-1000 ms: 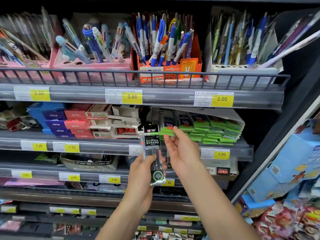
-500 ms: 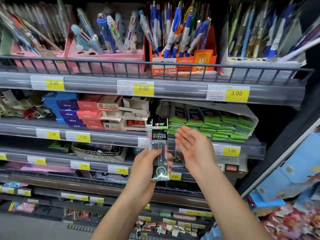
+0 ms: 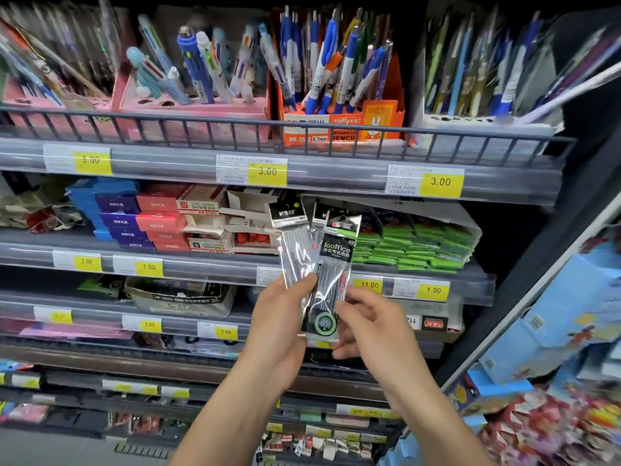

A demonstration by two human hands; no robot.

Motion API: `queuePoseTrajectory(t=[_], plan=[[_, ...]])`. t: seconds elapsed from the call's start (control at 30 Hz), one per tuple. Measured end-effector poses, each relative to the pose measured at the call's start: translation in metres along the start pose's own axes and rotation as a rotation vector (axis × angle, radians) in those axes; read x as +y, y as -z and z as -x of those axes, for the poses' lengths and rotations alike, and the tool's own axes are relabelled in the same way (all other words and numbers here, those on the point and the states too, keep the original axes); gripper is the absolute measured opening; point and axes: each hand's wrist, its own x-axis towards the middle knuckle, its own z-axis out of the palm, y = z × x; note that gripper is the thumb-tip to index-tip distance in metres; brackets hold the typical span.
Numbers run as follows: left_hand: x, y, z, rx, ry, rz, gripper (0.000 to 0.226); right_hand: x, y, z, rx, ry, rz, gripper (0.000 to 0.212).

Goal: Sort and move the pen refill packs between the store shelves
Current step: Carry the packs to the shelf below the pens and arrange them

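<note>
My left hand point(image 3: 282, 326) grips two refill packs point(image 3: 314, 264); my right hand point(image 3: 371, 322) pinches the front one. Both remain unshelved, below the green packets point(image 3: 413, 245).

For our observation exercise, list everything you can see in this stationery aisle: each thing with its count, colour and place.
refill packs: at least two, clear with black headers, fanned in both hands
orange Miffy pencil box: one, top shelf, centre
pink pen boxes: two, top shelf, left
white pen tray: one, top shelf, right
green packs: many, second shelf, right
blue boxes: several, second shelf, left
red boxes: several, beside the blue
price tags: many, yellow, shelf edges
left hand: grip on the packs' left edge
right hand: pinching the right edge
</note>
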Motion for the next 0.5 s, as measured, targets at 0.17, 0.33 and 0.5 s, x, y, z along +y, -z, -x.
queuePoseTrajectory(t=[0.17, 0.33, 0.5], plan=[[-0.002, -0.002, -0.005, -0.014, -0.062, -0.088, 0.026, -0.003, 0.008, -0.004, 0.030, -0.073, -0.098, 0.012], [0.007, -0.008, -0.015, -0.086, -0.017, -0.245, 0.039, -0.008, 0.006, -0.015, 0.043, -0.013, 0.011, 0.016], [0.018, -0.015, -0.027, -0.081, 0.023, -0.300, 0.044, -0.024, 0.001, -0.025, 0.030, -0.070, -0.046, 0.013]])
